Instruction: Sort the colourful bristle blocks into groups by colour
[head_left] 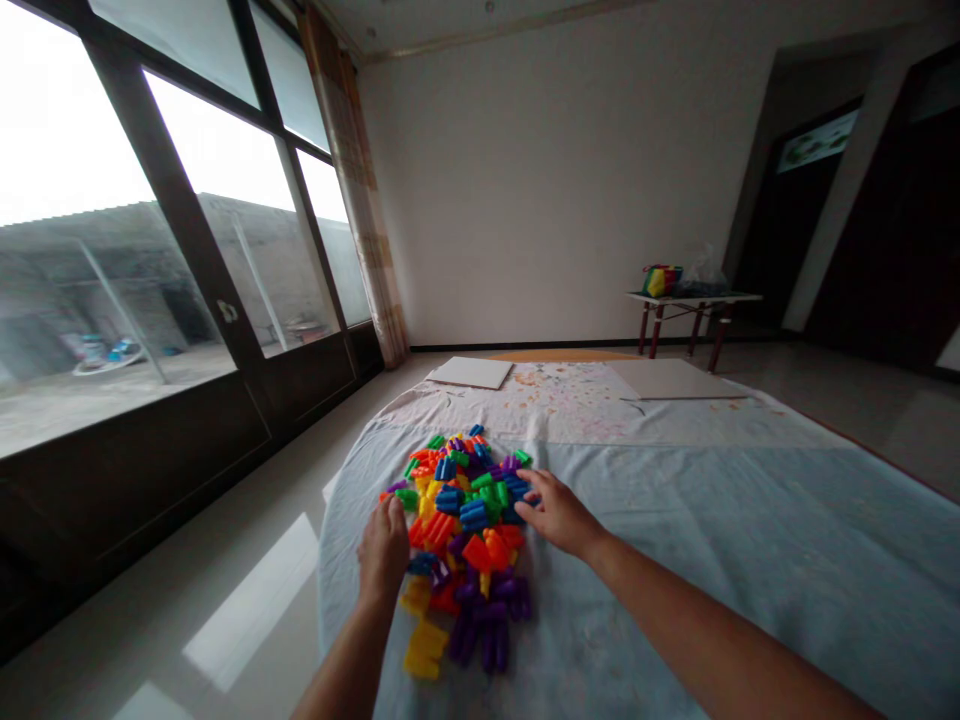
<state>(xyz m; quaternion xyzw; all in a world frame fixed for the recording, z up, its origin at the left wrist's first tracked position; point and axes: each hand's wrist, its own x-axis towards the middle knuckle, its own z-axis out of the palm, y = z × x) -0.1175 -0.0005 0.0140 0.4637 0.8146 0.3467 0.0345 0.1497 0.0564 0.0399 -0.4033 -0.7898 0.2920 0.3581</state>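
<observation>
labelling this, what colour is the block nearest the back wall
The block is blue, seen in the head view.

Bright plastic blocks [474,516] in orange, blue, green, yellow and purple on a pale blue tablecloth [735,520].
Purple gathers at the near end of the pile beside plain yellow, while blue, green and orange mingle farther up; beyond the plain blue, a whitish floral strip [566,400] carries faint pink and orange-yellow blooms, with a white board [471,373] at left and a beige board [671,380] at right; the curtain [358,190] is banded in orange-brown and beige, the window frame [191,225] dark brown, the wall [562,190] plain greyish white, the floor [300,450] pale grey with glaring white patches, and the bag [662,281] red, yellow, green and blue above the side table's [723,335] dark red legs.
</observation>
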